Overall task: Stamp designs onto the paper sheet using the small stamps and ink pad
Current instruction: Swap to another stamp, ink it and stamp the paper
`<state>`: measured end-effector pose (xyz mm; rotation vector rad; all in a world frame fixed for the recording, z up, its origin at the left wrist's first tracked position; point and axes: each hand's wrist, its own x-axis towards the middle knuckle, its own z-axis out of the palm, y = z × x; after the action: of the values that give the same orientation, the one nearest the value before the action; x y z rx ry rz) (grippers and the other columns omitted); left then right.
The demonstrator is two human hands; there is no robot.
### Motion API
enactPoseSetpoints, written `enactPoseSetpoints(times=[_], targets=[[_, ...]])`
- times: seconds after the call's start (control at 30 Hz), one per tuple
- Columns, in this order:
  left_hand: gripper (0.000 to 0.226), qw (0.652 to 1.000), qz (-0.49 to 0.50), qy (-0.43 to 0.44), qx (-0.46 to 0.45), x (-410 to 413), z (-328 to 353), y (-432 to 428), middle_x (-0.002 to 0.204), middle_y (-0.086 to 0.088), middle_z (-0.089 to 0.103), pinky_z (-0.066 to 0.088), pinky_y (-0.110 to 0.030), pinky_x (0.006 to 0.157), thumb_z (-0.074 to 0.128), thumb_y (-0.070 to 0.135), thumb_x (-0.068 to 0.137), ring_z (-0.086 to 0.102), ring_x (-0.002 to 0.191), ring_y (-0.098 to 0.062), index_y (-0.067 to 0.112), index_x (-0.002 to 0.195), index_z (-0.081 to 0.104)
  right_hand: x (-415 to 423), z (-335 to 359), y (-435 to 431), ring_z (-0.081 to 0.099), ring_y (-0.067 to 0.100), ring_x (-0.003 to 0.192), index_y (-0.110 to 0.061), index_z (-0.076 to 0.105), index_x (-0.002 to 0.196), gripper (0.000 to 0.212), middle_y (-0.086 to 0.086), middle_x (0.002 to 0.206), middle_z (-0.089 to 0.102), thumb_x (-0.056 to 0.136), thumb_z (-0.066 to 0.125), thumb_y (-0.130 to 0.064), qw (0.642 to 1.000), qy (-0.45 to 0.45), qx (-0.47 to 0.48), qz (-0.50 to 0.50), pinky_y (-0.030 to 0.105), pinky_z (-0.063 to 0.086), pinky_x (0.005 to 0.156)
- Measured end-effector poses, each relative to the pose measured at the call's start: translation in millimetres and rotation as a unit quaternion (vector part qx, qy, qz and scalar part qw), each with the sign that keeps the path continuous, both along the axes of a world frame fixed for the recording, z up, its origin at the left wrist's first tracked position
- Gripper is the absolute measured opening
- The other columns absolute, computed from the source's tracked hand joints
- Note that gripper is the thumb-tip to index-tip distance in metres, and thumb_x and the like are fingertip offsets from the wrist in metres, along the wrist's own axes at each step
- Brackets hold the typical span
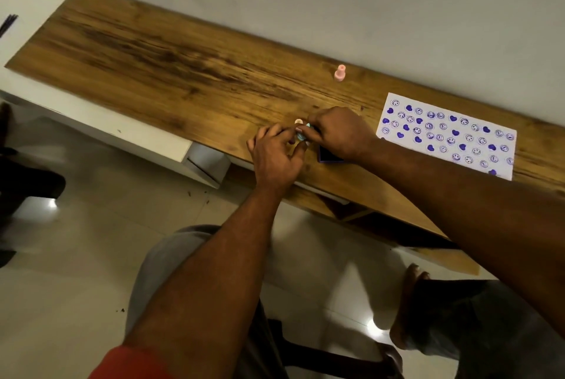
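Here, both hands meet over the wooden counter point(183, 51), left hand point(276, 155) and right hand point(341, 131) pinching a small pale-blue stamp point(302, 132) beside the ink pad point(328, 157), likely inking next, before pressing onto the nearly filled paper sheet point(448, 134) at right.

Matt wood-grain table point(171, 51), glossy floor point(91, 241)

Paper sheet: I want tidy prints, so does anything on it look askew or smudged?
The paper sheet lies flat, its stamped hearts and smileys scattered in loose, uneven rows. No smears or spills are visible.
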<state>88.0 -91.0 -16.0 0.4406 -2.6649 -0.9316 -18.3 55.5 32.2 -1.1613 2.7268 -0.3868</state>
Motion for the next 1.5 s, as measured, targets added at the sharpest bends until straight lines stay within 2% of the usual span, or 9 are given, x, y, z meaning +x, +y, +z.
enactPoseSetpoints(times=[0.2,0.37,0.5,0.67,0.8,0.93,1.03,1.2,1.5], targets=[[0.044,0.999,-0.003,-0.033,0.038,3.1,-6.8,-0.3,0.113,0.002,0.071,0.031,-0.042,0.094,0.07,0.045,0.083,0.055,0.113,-0.026,0.026,0.122,0.077,0.4,-5.7,1.5,0.06,0.021,0.078,-0.015,0.068,0.099,0.042,0.006,0.091,0.068,0.105,0.043,-0.049,0.998,-0.004,-0.002,0.057,0.031,0.039,0.067],[0.051,0.997,-0.004,-0.069,0.042,7.0,-17.1,-3.1,0.119,-0.001,0.068,0.029,-0.05,0.108,0.065,0.06,0.084,0.051,0.124,-0.03,0.027,0.121,0.078,-0.4,-6.3,5.9,0.062,0.025,0.088,-0.012,0.068,0.111,0.043,0.01,0.101,0.069,0.105,0.043,-0.047,0.997,0.012,0.01,0.078,0.03,0.035,0.071],[0.043,0.995,0.002,-0.103,0.009,6.8,-20.7,-3.6,0.13,-0.001,0.061,0.02,-0.053,0.115,0.07,0.06,0.087,0.038,0.14,-0.031,0.035,0.121,0.077,-3.5,-3.7,12.1,0.055,0.018,0.078,-0.018,0.064,0.097,0.044,0.005,0.092,0.064,0.104,0.039,-0.053,0.999,0.003,0.022,0.043,0.029,0.032,0.067],[0.043,0.995,0.008,-0.102,-0.009,7.0,-20.3,-2.9,0.136,0.001,0.055,0.017,-0.057,0.12,0.073,0.057,0.088,0.031,0.146,-0.029,0.041,0.128,0.072,-1.4,1.5,30.1,0.051,0.017,0.07,-0.02,0.056,0.086,0.04,0.0,0.083,0.06,0.104,0.041,-0.053,1.0,0.015,0.011,0.003,0.029,0.03,0.056],[0.053,0.993,0.016,-0.114,-0.021,7.3,-14.9,-3.3,0.141,0.003,0.056,0.02,-0.056,0.12,0.075,0.059,0.087,0.032,0.148,-0.027,0.044,0.137,0.066,6.2,-3.4,50.0,0.051,0.017,0.067,-0.014,0.062,0.088,0.044,0.009,0.085,0.068,0.105,0.043,-0.05,0.999,0.019,-0.002,-0.051,0.03,0.03,0.056],[0.058,0.994,-0.011,-0.092,-0.061,9.4,-8.1,1.2,0.134,0.003,0.06,0.026,-0.052,0.116,0.071,0.065,0.086,0.042,0.139,-0.026,0.038,0.137,0.067,13.7,-5.9,70.2,0.052,0.017,0.064,-0.02,0.055,0.081,0.04,0.006,0.082,0.066,0.104,0.044,-0.051,0.994,0.009,-0.018,-0.11,0.026,0.028,0.051],[0.069,0.98,-0.096,-0.063,-0.161,1.8,5.0,9.1,0.13,0.001,0.063,0.032,-0.048,0.105,0.062,0.078,0.085,0.049,0.128,-0.025,0.036,0.139,0.065,17.0,-8.2,80.3,0.057,0.018,0.066,-0.015,0.063,0.086,0.047,0.007,0.081,0.068,0.104,0.042,-0.053,0.991,0.009,-0.015,-0.132,0.03,0.04,0.053],[0.079,0.945,-0.16,-0.142,-0.246,-17.9,25.8,28.7,0.14,0.004,0.065,0.032,-0.045,0.105,0.059,0.08,0.087,0.051,0.132,-0.022,0.038,0.154,0.049,20.1,-9.0,86.9,0.061,0.02,0.069,-0.012,0.067,0.097,0.053,0.007,0.082,0.068,0.104,0.038,-0.056,0.99,-0.003,0.014,-0.142,0.036,0.054,0.061],[0.066,0.936,-0.164,-0.205,-0.233,-23.2,29.9,36.6,0.123,-0.001,0.071,0.032,-0.045,0.105,0.064,0.073,0.089,0.056,0.126,-0.024,0.042,0.146,0.057,17.7,-4.4,76.5,0.053,0.018,0.07,-0.013,0.064,0.101,0.052,0.01,0.089,0.069,0.105,0.036,-0.056,0.988,0.015,0.102,-0.114,0.03,0.04,0.06]])
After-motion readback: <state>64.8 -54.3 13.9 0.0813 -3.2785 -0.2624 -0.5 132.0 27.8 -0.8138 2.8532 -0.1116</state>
